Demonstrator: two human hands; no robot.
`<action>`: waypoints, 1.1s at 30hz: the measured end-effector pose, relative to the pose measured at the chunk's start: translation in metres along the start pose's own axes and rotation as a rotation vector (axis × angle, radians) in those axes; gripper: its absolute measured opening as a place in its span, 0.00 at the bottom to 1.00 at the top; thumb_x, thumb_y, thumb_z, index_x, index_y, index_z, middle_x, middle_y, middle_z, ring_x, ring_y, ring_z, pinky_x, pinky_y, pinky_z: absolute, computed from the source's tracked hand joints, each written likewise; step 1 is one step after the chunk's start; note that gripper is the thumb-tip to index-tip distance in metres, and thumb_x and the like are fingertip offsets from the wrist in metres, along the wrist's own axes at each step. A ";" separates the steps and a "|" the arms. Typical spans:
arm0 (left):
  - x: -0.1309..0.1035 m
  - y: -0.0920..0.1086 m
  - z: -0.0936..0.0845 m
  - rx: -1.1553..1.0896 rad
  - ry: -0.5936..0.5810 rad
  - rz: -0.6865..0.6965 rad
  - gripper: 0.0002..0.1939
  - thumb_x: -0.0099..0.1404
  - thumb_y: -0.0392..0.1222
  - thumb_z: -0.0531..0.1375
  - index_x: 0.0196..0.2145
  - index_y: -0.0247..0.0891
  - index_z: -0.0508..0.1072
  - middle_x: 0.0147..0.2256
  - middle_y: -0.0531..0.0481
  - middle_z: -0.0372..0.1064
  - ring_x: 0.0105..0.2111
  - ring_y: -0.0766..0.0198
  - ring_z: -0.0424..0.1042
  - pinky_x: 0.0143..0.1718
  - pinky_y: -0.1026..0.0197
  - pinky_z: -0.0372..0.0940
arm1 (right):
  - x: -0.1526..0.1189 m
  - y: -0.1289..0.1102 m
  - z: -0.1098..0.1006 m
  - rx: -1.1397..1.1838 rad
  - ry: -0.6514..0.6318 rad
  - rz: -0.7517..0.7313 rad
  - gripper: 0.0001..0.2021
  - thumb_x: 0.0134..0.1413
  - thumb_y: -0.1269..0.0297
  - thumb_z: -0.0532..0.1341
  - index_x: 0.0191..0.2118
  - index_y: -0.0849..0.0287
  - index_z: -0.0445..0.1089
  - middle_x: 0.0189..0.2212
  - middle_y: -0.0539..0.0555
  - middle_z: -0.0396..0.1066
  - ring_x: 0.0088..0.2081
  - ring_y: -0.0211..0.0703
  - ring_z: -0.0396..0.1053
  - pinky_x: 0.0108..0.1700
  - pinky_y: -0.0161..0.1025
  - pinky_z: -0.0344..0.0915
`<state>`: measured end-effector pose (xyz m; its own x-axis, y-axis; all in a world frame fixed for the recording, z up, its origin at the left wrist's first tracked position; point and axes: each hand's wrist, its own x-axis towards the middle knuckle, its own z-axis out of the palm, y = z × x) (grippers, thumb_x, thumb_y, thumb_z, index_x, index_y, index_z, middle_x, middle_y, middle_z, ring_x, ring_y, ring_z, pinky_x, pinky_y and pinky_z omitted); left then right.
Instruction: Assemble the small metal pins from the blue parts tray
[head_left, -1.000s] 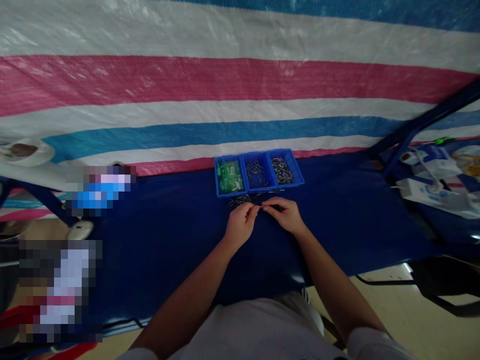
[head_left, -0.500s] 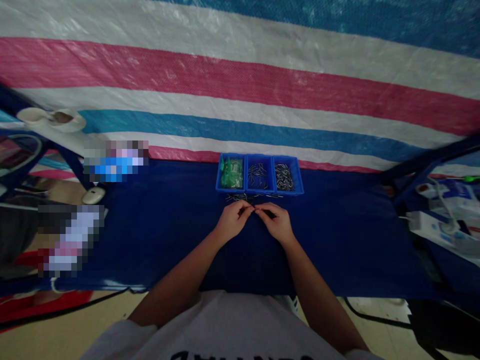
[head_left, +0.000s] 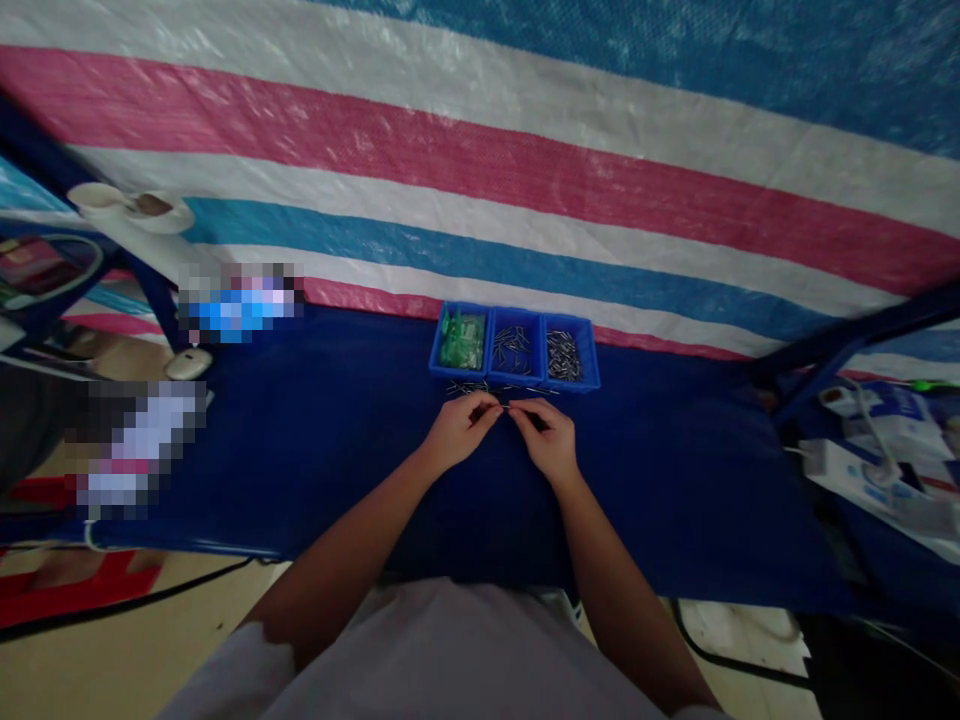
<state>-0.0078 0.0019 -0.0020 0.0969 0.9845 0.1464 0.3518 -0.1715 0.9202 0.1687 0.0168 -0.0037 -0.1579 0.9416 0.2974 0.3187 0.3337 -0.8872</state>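
My left hand (head_left: pixel 454 432) and my right hand (head_left: pixel 550 440) meet over the blue table, fingertips pinched and a small gap apart. A thin, short metal rod (head_left: pixel 505 407) spans that gap, gripped at both ends; its exact kind is too small to tell. Just beyond my fingers, several thin dark metal rods (head_left: pixel 466 387) lie loose in front of three joined blue bins. Green plastic packets fill the left bin (head_left: pixel 435 362). Some thin metal pieces are scattered in the middle bin (head_left: pixel 516 378), and a denser pile of short metal pieces (head_left: pixel 564 356) sits in the right one.
A striped plastic sheet (head_left: pixel 480 180) hangs behind the blue table (head_left: pixel 322 430). At the left edge lie a white rounded object (head_left: pixel 187 363) and blurred-out items. A white power strip (head_left: pixel 862 485) with cables stands at the right, beside plastic packaging (head_left: pixel 900 420).
My fingertips have drawn slightly apart, and the thin rod between them now shows. The view has tilted a little. The bins and loose rods look unchanged.
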 end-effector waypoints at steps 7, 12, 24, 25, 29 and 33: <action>0.000 -0.008 0.002 -0.143 0.017 0.012 0.08 0.67 0.44 0.57 0.38 0.37 0.73 0.28 0.51 0.74 0.28 0.67 0.74 0.31 0.64 0.68 | -0.004 0.000 0.002 -0.058 -0.010 -0.037 0.06 0.57 0.61 0.64 0.38 0.52 0.78 0.36 0.54 0.78 0.37 0.44 0.75 0.42 0.44 0.72; 0.000 -0.011 0.003 -0.185 0.031 0.011 0.09 0.66 0.43 0.58 0.40 0.37 0.73 0.32 0.49 0.77 0.28 0.67 0.75 0.31 0.64 0.69 | -0.004 0.002 0.007 -0.042 0.035 -0.014 0.07 0.57 0.60 0.63 0.37 0.53 0.78 0.37 0.54 0.79 0.38 0.45 0.75 0.42 0.43 0.72; 0.002 -0.013 0.006 -0.218 0.085 0.042 0.09 0.67 0.42 0.58 0.41 0.36 0.73 0.35 0.47 0.78 0.27 0.67 0.77 0.31 0.65 0.70 | 0.026 -0.016 -0.005 -0.142 -0.187 0.013 0.09 0.55 0.62 0.63 0.39 0.57 0.79 0.34 0.54 0.80 0.33 0.43 0.75 0.36 0.40 0.69; 0.001 -0.013 0.006 -0.207 0.084 0.050 0.09 0.67 0.42 0.57 0.42 0.37 0.73 0.35 0.48 0.78 0.23 0.69 0.75 0.28 0.65 0.69 | 0.025 -0.014 -0.004 -0.121 -0.177 0.014 0.09 0.54 0.61 0.63 0.39 0.57 0.79 0.34 0.54 0.80 0.32 0.43 0.75 0.36 0.40 0.70; -0.001 -0.012 0.006 -0.112 0.094 0.064 0.08 0.66 0.42 0.58 0.41 0.38 0.73 0.33 0.50 0.77 0.18 0.72 0.70 0.23 0.67 0.65 | 0.014 -0.002 0.008 -0.011 0.011 0.000 0.12 0.56 0.58 0.61 0.40 0.57 0.78 0.36 0.54 0.79 0.36 0.43 0.75 0.40 0.40 0.70; -0.003 -0.009 0.006 -0.019 0.106 0.098 0.07 0.67 0.42 0.57 0.38 0.38 0.73 0.25 0.55 0.72 0.19 0.71 0.70 0.25 0.67 0.64 | 0.002 0.007 0.014 -0.009 -0.009 -0.020 0.11 0.56 0.59 0.62 0.40 0.57 0.78 0.38 0.55 0.79 0.36 0.42 0.74 0.40 0.40 0.69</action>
<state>-0.0060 0.0006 -0.0128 0.0306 0.9616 0.2727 0.3274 -0.2674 0.9063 0.1580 0.0208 -0.0141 -0.1731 0.9343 0.3117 0.3233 0.3528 -0.8781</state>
